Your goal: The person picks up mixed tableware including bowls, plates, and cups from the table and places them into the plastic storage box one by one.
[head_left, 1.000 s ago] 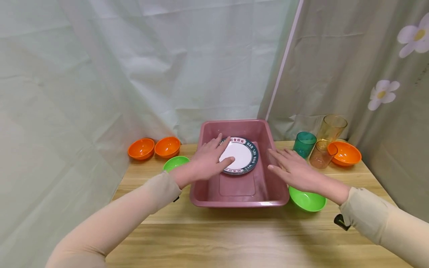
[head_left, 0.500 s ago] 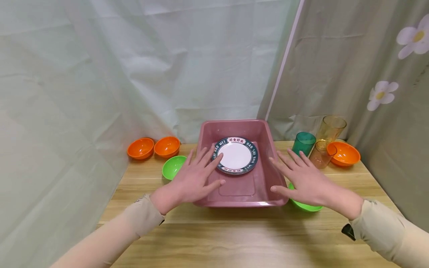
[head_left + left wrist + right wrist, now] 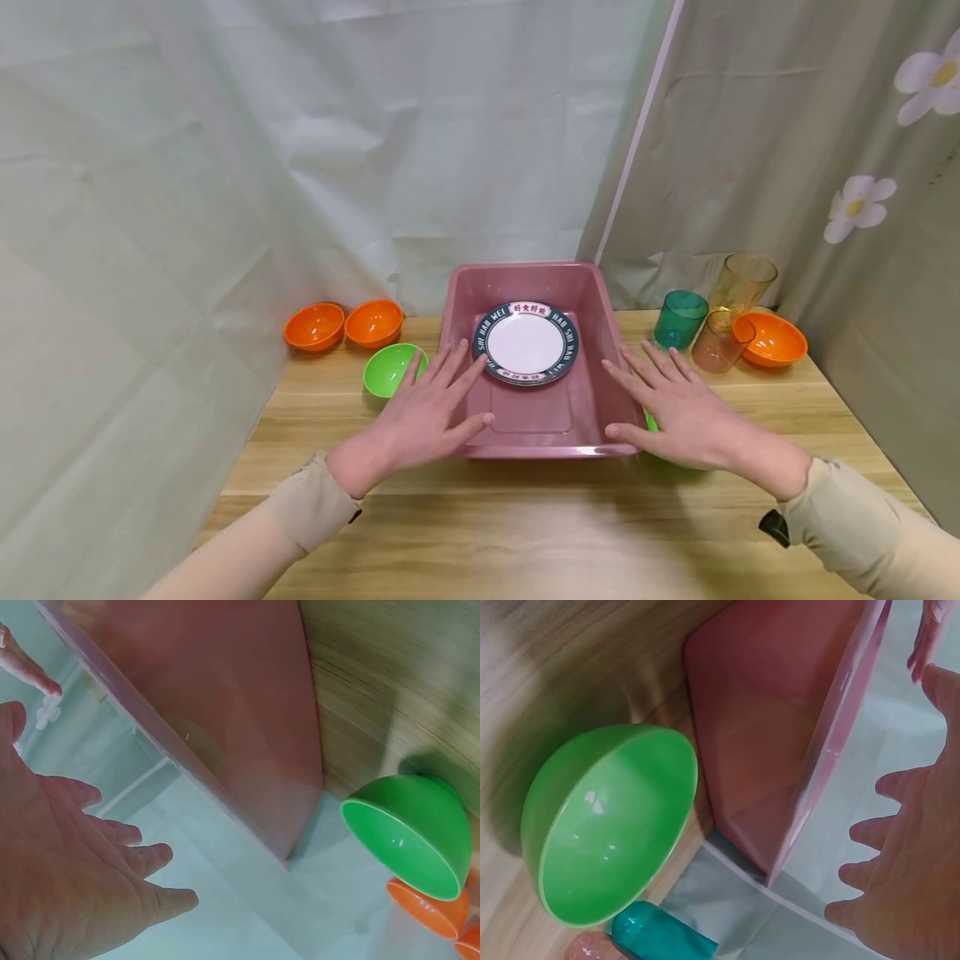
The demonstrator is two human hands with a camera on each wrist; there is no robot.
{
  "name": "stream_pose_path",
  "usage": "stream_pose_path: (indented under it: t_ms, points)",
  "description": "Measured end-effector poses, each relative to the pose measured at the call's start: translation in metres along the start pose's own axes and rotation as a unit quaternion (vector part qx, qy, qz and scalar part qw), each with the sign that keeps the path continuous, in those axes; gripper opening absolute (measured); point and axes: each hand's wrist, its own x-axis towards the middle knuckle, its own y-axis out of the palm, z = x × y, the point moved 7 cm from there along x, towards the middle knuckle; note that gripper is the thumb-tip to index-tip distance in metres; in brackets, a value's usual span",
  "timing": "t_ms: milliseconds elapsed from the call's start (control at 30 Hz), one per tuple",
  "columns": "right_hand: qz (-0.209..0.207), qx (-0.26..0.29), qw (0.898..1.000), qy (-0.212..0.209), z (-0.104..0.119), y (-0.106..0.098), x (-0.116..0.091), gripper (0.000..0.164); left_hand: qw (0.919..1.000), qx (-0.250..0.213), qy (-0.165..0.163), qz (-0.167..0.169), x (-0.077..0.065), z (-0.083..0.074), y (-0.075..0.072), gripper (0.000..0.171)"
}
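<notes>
Both hands hover palm down with fingers spread, holding nothing. My left hand [image 3: 420, 417] is over the near left edge of a pink plastic basin [image 3: 525, 452]; in the left wrist view it floats apart from the basin wall. My right hand [image 3: 690, 417] hangs above the basin's right side and mostly covers a green bowl [image 3: 615, 825], which shows whole in the right wrist view. Inside the basin lies a white plate [image 3: 525, 343] with a dark green lettered rim. Left of the basin sits another green bowl [image 3: 386, 372], partly behind my left fingers.
Two orange bowls [image 3: 315, 327] stand at the back left. On the right are a teal cup [image 3: 681, 320], a brownish-pink cup [image 3: 716, 346], a yellow glass [image 3: 742, 279] and an orange bowl [image 3: 780, 340]. Curtains [image 3: 450, 150] hang behind the wooden table [image 3: 525, 533].
My left hand has drawn back from above the plate toward the near left. My right hand has shifted slightly nearer, its fingers spreading. Plate, basin and bowls have stayed put.
</notes>
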Motion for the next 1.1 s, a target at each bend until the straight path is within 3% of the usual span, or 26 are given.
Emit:
stream_pose_path:
  t_ms: [333, 500, 800, 1100]
  points:
    - [0.001, 0.009, 1.0, 0.001, -0.001, 0.003, 0.002, 0.09, 1.0, -0.001, -0.006, -0.005, -0.004, 0.004, -0.001, 0.084]
    - [0.001, 0.01, 1.0, 0.0, 0.0, 0.002, 0.006, 0.09, 0.9998, 0.003, -0.016, -0.011, -0.008, 0.012, -0.002, 0.084]
    - [-0.004, 0.002, 0.999, -0.032, 0.017, -0.011, 0.031, 0.091, 0.9976, -0.012, -0.066, -0.018, -0.022, 0.053, -0.009, 0.084]
    - [0.016, -0.037, 0.995, -0.094, 0.066, -0.021, 0.074, 0.09, 0.9937, -0.008, -0.11, -0.02, -0.043, 0.089, -0.012, 0.085]
